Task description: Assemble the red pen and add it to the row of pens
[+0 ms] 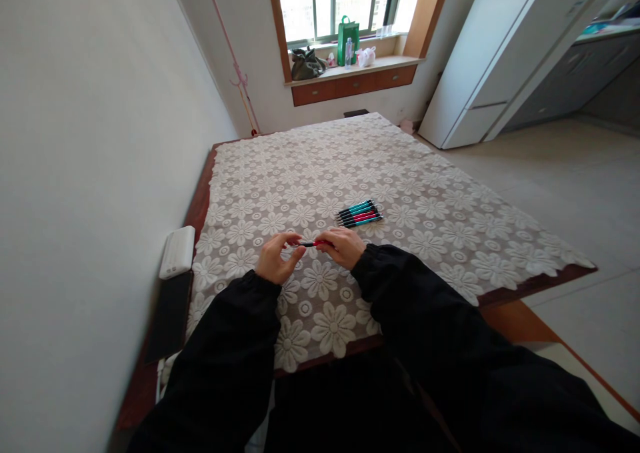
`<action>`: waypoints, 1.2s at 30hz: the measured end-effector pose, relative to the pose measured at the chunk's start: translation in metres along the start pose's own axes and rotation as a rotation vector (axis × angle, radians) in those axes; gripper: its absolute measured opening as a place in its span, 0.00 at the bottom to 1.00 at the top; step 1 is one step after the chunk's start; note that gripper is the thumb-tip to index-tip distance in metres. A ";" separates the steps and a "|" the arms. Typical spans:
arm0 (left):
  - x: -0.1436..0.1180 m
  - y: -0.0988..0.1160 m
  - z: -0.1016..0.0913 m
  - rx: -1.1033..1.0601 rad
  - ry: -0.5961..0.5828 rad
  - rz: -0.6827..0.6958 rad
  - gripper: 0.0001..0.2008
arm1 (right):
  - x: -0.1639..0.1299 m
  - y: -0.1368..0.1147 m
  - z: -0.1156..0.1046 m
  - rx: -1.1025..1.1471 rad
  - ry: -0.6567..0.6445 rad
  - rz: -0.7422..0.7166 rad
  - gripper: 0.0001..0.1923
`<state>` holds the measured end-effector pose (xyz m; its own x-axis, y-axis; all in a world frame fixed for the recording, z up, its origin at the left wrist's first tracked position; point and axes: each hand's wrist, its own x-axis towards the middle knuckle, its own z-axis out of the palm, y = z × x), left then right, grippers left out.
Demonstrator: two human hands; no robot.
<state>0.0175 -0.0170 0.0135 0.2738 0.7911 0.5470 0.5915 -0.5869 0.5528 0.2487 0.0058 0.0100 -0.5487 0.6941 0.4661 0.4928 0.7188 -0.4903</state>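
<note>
Holding one red-and-black pen (313, 243) between them just above the table (440, 239), the left hand (274, 258) and right hand (344, 246) each had a closed grip on an end. Judged from this, that pen was in work. Beyond lay a row of pens (360, 213), seemingly finished or waiting; I could not tell which.

Pen held between two hands over a covered table, more pens beyond

The left hand (275, 257) and right hand (345, 246) meet above the near middle of the table (500, 239), a pen (311, 243) bridging them; a row of pens (360, 213) lies on the cloth just beyond and right of the right hand; a power bank (177, 251) rests at the table's left edge by the wall, a tablet (170, 316) nearer than it; behind the table a windowsill (350, 69) carries bags; a fridge (495, 59) stands far right.
</note>
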 end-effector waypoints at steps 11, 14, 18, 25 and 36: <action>0.000 -0.005 0.001 0.054 0.021 0.068 0.07 | 0.000 -0.001 -0.001 -0.057 -0.064 0.040 0.03; 0.000 -0.002 0.000 0.056 0.011 0.017 0.09 | 0.000 0.000 0.000 -0.116 -0.062 0.060 0.06; 0.000 -0.001 -0.001 0.053 -0.018 -0.077 0.13 | 0.000 0.001 0.001 -0.128 -0.031 -0.009 0.05; -0.001 -0.007 0.000 0.082 -0.115 -0.110 0.13 | 0.000 0.002 0.000 -0.107 0.027 -0.003 0.07; 0.000 -0.004 0.000 0.015 0.093 -0.125 0.08 | 0.001 0.009 -0.001 -0.078 0.085 0.044 0.03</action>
<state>0.0150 -0.0144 0.0111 0.1258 0.8381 0.5308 0.6277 -0.4816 0.6116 0.2535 0.0124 0.0070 -0.4677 0.7232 0.5081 0.5678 0.6864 -0.4544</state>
